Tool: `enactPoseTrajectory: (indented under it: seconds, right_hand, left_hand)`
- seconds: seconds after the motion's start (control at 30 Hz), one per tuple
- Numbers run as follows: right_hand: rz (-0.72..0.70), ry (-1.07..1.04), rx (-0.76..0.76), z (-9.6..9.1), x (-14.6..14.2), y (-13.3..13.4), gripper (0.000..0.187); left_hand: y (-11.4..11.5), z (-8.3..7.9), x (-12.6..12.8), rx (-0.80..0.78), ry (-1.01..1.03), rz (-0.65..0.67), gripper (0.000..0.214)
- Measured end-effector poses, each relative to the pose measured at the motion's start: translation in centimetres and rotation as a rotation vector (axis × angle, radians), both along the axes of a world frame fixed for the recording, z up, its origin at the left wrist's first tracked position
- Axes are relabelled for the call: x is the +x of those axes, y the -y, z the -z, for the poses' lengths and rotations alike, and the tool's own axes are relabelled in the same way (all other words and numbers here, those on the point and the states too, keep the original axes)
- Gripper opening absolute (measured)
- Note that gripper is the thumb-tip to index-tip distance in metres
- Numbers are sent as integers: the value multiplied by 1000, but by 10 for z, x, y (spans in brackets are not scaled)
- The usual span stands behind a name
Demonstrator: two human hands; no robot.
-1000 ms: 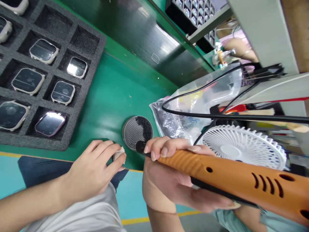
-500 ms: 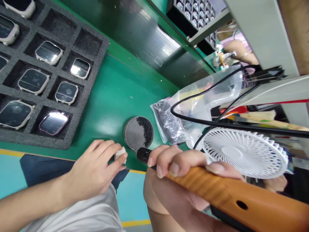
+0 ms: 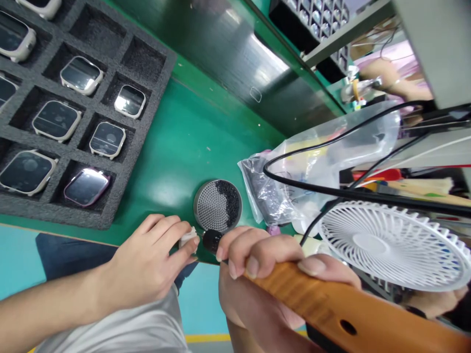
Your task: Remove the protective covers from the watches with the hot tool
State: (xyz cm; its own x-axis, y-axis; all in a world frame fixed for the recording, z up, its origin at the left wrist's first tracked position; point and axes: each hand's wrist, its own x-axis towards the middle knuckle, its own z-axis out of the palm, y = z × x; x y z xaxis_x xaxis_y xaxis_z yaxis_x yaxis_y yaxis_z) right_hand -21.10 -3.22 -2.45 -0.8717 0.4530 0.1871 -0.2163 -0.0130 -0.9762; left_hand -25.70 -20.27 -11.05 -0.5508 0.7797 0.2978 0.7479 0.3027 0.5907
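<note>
My left hand rests at the near edge of the green bench, its fingers pinched on a small white part. My right hand is wrapped round an orange electric screwdriver, whose black tip sits right beside the white part. Just beyond the tip stands a round metal dish with a perforated floor and a heap of small black screws on its right side.
A dark foam tray at the left holds several smartwatch bodies in its cells. At the right are a clear plastic bag, black cables and a white desk fan. Another person's arm shows far behind.
The screwdriver tip has moved left, close to the white part in my left hand. The view has shifted slightly; my left hand stays put.
</note>
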Motion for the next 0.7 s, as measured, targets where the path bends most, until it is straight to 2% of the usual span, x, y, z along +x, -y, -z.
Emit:
enactPoseTrajectory:
  seconds: [0.1,0.27,0.37,0.43,0.53,0.6,0.7]
  right_hand:
    - [20,-33,32,0,-7,4,34]
    - [9,-22,22,7,-12,11,20]
    - [50,-53,34,14,-8,13,24]
    - [28,-63,37,17,-6,12,24]
    - [-23,-42,28,17,-5,11,25]
    - [5,-40,16,15,-5,11,25]
    - [-36,-55,-19,14,-7,12,46]
  left_hand:
    - [0,-1,0,-12,11,-5,26]
    - [1,-1,1,-23,28,1,22]
    - [2,0,1,-22,29,9,23]
    - [1,1,1,-22,28,10,24]
    - [0,1,1,-19,31,7,24]
    - [-1,0,1,-17,27,-1,21]
    - [0,-3,1,-13,7,-18,19]
